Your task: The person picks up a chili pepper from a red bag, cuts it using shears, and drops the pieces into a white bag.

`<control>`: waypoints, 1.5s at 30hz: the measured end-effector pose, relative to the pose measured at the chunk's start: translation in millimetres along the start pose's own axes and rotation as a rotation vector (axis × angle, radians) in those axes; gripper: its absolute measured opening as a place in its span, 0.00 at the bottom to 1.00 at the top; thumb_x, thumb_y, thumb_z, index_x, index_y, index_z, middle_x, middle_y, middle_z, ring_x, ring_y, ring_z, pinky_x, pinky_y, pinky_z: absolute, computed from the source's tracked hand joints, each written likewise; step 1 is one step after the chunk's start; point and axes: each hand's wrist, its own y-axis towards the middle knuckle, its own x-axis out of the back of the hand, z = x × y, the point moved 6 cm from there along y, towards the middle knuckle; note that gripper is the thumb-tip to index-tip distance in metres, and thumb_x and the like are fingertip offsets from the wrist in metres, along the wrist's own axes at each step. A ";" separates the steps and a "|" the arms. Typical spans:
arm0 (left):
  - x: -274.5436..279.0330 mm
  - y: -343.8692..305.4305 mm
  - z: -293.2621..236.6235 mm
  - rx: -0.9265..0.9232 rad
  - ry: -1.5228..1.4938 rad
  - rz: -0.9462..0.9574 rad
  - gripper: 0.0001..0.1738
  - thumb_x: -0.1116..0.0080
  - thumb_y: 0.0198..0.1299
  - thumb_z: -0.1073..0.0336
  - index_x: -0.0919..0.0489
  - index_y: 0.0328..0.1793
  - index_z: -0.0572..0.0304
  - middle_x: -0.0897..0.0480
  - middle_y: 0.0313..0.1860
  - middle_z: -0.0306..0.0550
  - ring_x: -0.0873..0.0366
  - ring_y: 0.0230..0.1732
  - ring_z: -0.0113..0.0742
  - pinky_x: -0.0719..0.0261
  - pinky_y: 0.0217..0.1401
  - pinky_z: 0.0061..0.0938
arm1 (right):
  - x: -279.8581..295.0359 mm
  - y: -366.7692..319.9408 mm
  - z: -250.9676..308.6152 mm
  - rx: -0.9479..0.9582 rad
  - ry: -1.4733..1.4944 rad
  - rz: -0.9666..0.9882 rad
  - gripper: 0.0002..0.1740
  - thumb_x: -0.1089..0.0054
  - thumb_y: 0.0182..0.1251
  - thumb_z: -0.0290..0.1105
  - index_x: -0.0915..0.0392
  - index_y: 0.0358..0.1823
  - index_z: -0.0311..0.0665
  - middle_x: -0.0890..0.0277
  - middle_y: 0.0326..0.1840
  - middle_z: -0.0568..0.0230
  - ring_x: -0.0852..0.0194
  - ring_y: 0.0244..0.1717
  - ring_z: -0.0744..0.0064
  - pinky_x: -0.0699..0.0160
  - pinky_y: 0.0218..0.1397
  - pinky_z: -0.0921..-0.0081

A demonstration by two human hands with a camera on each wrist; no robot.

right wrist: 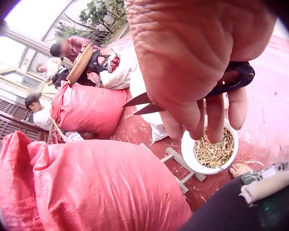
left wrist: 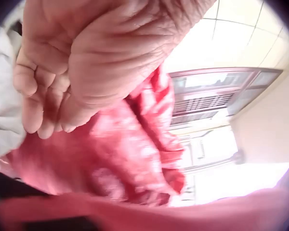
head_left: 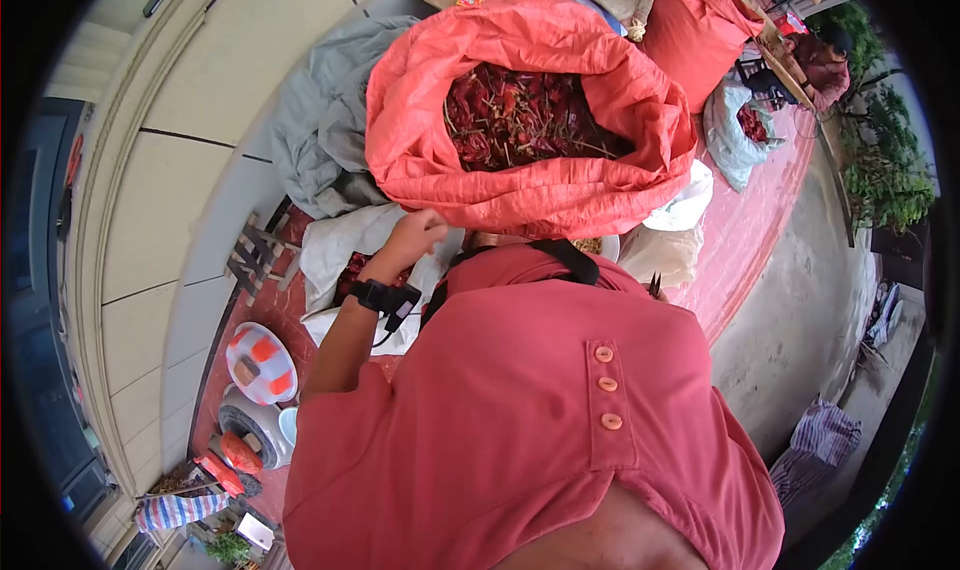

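A big red woven sack [head_left: 540,195], its mouth rolled wide, holds dried red chillies [head_left: 515,115] mixed with pale stems. My left hand [head_left: 415,238] is beside the sack's near left edge; in the left wrist view its fingers [left wrist: 33,115] bend loosely, with nothing in them. Dark-handled scissors [right wrist: 224,89] hang in my right hand [right wrist: 192,62], fingers through the handle loops, blades parted and pointing left in the right wrist view. Only the scissors' tips [head_left: 655,282] show in the head view, where the right hand is hidden by my body.
Below my right hand stands a white bucket [right wrist: 185,149] of cut stems. A white sack [head_left: 320,235] with chillies lies by my left arm. Another full red sack [head_left: 690,40] and people [head_left: 825,65] seated at work are farther off. Basins [head_left: 262,362] stand to the left.
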 end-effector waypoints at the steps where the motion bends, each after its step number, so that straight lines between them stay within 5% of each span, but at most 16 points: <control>1: 0.9 8.2 -33.9 -0.121 -0.052 0.036 0.13 0.44 0.62 0.63 0.21 0.45 0.67 0.19 0.31 0.42 0.23 0.28 0.27 0.25 0.31 0.24 | 10.1 0.7 -9.0 -0.007 0.016 -0.031 0.08 0.38 0.59 0.22 0.22 0.41 0.37 0.19 0.31 0.65 0.24 0.26 0.78 0.24 0.32 0.82; 5: 6.3 73.2 -111.3 -0.349 0.055 -0.039 0.15 0.43 0.61 0.65 0.23 0.50 0.68 0.19 0.39 0.46 0.24 0.27 0.28 0.24 0.33 0.26 | 18.1 -12.9 -12.4 0.029 0.007 -0.039 0.09 0.41 0.62 0.22 0.23 0.43 0.37 0.19 0.35 0.64 0.22 0.30 0.76 0.23 0.30 0.80; 7: 10.1 129.9 -112.3 -0.412 0.318 -0.201 0.21 0.44 0.59 0.69 0.27 0.59 0.68 0.22 0.53 0.55 0.19 0.42 0.40 0.21 0.47 0.32 | 8.7 -35.1 3.6 0.046 0.043 -0.032 0.09 0.42 0.62 0.22 0.23 0.44 0.39 0.19 0.37 0.64 0.21 0.31 0.75 0.24 0.28 0.79; 10: 14.0 176.0 -118.8 -0.520 0.317 -0.449 0.27 0.48 0.58 0.72 0.33 0.66 0.64 0.32 0.65 0.63 0.32 0.65 0.57 0.32 0.67 0.41 | -14.3 -64.2 34.3 0.098 -0.047 -0.092 0.08 0.42 0.63 0.24 0.23 0.43 0.42 0.20 0.40 0.65 0.21 0.32 0.74 0.27 0.24 0.79; 14: 7.6 219.0 -90.0 -0.368 0.457 -0.350 0.31 0.51 0.57 0.76 0.37 0.70 0.60 0.40 0.72 0.58 0.34 0.67 0.58 0.33 0.69 0.38 | -27.5 -93.2 45.2 0.136 -0.060 -0.107 0.05 0.42 0.65 0.28 0.23 0.41 0.45 0.19 0.40 0.67 0.19 0.33 0.74 0.32 0.21 0.82; 18: 18.1 226.8 -69.0 -0.344 0.453 -0.554 0.20 0.51 0.52 0.81 0.23 0.52 0.59 0.31 0.54 0.62 0.29 0.57 0.58 0.29 0.59 0.39 | -20.9 -115.4 33.2 0.178 -0.031 -0.152 0.06 0.42 0.65 0.28 0.23 0.42 0.46 0.19 0.42 0.67 0.18 0.33 0.73 0.32 0.21 0.82; 21: 27.7 224.9 -47.7 -0.405 0.447 -0.571 0.13 0.53 0.48 0.84 0.25 0.41 0.67 0.31 0.48 0.61 0.30 0.48 0.56 0.30 0.55 0.37 | -6.3 -117.7 4.0 0.166 0.069 -0.174 0.07 0.42 0.65 0.29 0.23 0.43 0.47 0.19 0.42 0.66 0.18 0.33 0.74 0.31 0.22 0.82; 22: 32.4 228.0 -37.7 -0.460 0.436 -0.646 0.18 0.45 0.41 0.86 0.25 0.41 0.63 0.30 0.45 0.54 0.31 0.47 0.50 0.28 0.52 0.33 | -1.9 -111.9 -6.0 0.131 0.208 -0.097 0.07 0.42 0.65 0.29 0.23 0.44 0.47 0.19 0.42 0.66 0.18 0.33 0.74 0.31 0.23 0.82; 25: 34.9 219.0 -35.2 -0.599 0.494 -0.684 0.21 0.44 0.41 0.86 0.26 0.45 0.63 0.30 0.47 0.53 0.31 0.48 0.50 0.27 0.50 0.34 | 5.7 -106.6 -23.0 0.085 0.346 -0.058 0.07 0.43 0.66 0.29 0.23 0.44 0.46 0.19 0.42 0.66 0.18 0.33 0.74 0.30 0.24 0.82; 27: 35.3 215.7 -32.6 -0.603 0.580 -0.673 0.22 0.42 0.43 0.85 0.28 0.47 0.62 0.29 0.48 0.54 0.30 0.50 0.50 0.27 0.53 0.36 | -24.9 -133.5 27.9 0.139 0.065 -0.294 0.07 0.44 0.66 0.30 0.23 0.44 0.45 0.19 0.42 0.66 0.19 0.34 0.75 0.30 0.25 0.82; 30: 34.7 219.1 -37.1 -0.434 0.686 -0.580 0.24 0.37 0.44 0.80 0.30 0.50 0.62 0.28 0.51 0.57 0.30 0.55 0.55 0.28 0.58 0.39 | -54.1 -138.8 74.0 0.201 0.025 -0.255 0.07 0.46 0.67 0.30 0.23 0.44 0.44 0.19 0.40 0.67 0.20 0.34 0.76 0.30 0.28 0.83; 34: 32.7 188.4 -59.6 -0.433 0.725 -0.676 0.19 0.37 0.44 0.81 0.28 0.44 0.66 0.29 0.49 0.62 0.30 0.53 0.58 0.29 0.57 0.39 | -104.8 -145.7 147.4 0.396 -0.125 -0.126 0.06 0.48 0.70 0.29 0.22 0.43 0.42 0.19 0.39 0.69 0.21 0.33 0.79 0.31 0.29 0.84; 36: 34.6 210.2 -29.8 -0.375 0.192 -0.510 0.18 0.36 0.43 0.81 0.26 0.42 0.67 0.29 0.50 0.63 0.30 0.54 0.58 0.30 0.57 0.37 | -132.4 -155.2 181.6 0.484 -0.191 -0.054 0.06 0.49 0.70 0.27 0.22 0.42 0.41 0.20 0.38 0.71 0.25 0.28 0.83 0.34 0.26 0.86; 38: 31.3 187.4 -59.2 -0.519 0.590 -0.520 0.13 0.38 0.52 0.72 0.25 0.43 0.66 0.27 0.45 0.60 0.26 0.48 0.53 0.27 0.53 0.37 | -160.9 -165.5 216.3 0.449 -0.227 0.058 0.05 0.47 0.70 0.27 0.23 0.43 0.40 0.20 0.36 0.72 0.29 0.24 0.86 0.37 0.24 0.87; 41: 37.3 143.2 -109.9 -0.586 0.121 -0.493 0.14 0.36 0.53 0.68 0.21 0.44 0.67 0.25 0.42 0.59 0.23 0.44 0.52 0.26 0.51 0.36 | -205.0 -174.9 264.0 0.438 -0.281 0.152 0.06 0.44 0.69 0.27 0.23 0.44 0.38 0.22 0.34 0.74 0.37 0.19 0.89 0.41 0.20 0.89; 45: 13.5 102.7 -160.6 -0.421 -0.554 0.005 0.22 0.36 0.60 0.64 0.25 0.58 0.64 0.18 0.44 0.41 0.23 0.41 0.27 0.26 0.48 0.24 | -269.5 -163.9 316.1 0.506 -0.244 0.272 0.09 0.39 0.67 0.30 0.24 0.46 0.37 0.24 0.31 0.76 0.43 0.18 0.92 0.45 0.19 0.89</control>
